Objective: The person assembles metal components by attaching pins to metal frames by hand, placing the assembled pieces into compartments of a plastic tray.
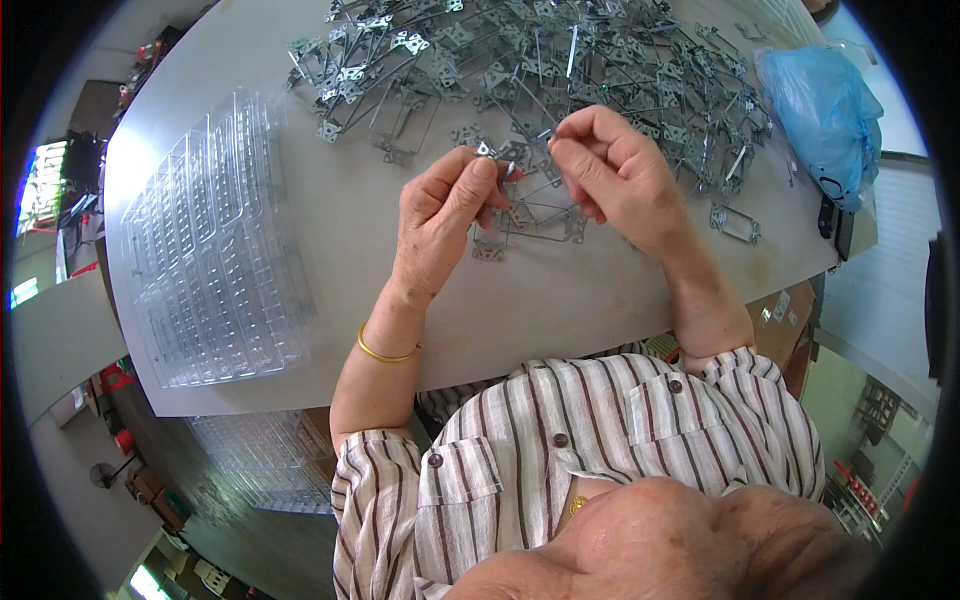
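Observation:
My left hand point(440, 215) is closed in a pinch on a small metal bracket point(486, 151), raised over the table. A bright end of the piece sticks out past the thumb. To its right, my right hand point(622, 180) is closed too, its thumb and forefinger together on a thin metal rod point(541, 110). Whether the rod joins the bracket cannot be made out. Beneath both hands lie several loose bracket frames with flat plates and thin rods point(540, 237). Behind them spreads a large tangled heap of similar metal bracket frames point(470, 65).
A clear plastic tray point(215, 250) with rows of small pockets rests on the left of the pale table point(360, 250). A blue plastic bag point(820, 110) sits at the far right. One separate bracket frame point(737, 224) lies near the right edge. More clear trays point(262, 460) stand below the table.

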A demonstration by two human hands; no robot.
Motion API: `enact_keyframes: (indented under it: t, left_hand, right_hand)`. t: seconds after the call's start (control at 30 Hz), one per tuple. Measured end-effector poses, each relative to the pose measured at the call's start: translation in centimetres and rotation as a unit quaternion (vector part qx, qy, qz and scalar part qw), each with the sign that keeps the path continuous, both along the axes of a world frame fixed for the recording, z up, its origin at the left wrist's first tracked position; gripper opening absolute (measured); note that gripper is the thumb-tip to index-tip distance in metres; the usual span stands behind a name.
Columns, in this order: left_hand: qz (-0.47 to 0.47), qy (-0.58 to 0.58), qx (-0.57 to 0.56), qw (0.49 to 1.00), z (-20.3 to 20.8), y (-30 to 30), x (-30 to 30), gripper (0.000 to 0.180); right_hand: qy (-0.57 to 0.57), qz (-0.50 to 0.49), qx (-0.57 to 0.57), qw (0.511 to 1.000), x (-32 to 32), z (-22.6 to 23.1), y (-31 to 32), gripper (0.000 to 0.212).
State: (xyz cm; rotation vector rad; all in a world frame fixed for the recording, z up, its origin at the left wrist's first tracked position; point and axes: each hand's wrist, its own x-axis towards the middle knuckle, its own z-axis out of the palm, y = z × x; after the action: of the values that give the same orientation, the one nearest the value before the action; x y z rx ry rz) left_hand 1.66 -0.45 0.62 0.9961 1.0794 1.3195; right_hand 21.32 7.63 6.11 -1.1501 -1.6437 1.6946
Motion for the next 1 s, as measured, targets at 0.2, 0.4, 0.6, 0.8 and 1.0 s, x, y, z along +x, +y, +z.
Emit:
enact_keyframes:
  t: [0.2, 0.4, 0.6, 0.8, 1.0]
  left_hand:
    - [0.032, -0.009, 0.002, 0.999, -0.3, 0.0, 0.3, 0.032]
    - [0.038, 0.013, 0.019, 0.999, -0.2, 0.0, 0.4, 0.029]
    - [-0.015, 0.217, 0.141, 0.966, -0.9, 0.1, -0.3, 0.027]
    - [-0.001, 0.068, 0.054, 0.996, -0.2, -0.1, 0.0, 0.026]
    - [0.037, -0.139, 0.082, 0.986, -0.4, 0.5, -0.6, 0.036]
  right_hand:
    - [-0.006, 0.084, -0.010, 0.996, -0.2, -0.3, -0.6, 0.013]
    - [-0.018, 0.084, -0.018, 0.996, -0.1, -0.4, -0.6, 0.014]
    - [-0.022, 0.075, -0.078, 0.994, -0.4, -0.1, -0.6, 0.019]
    - [0.004, 0.090, -0.091, 0.992, 0.0, -0.6, -0.4, 0.021]
    - [0.053, 0.061, -0.024, 0.996, -0.2, -1.2, -0.3, 0.016]
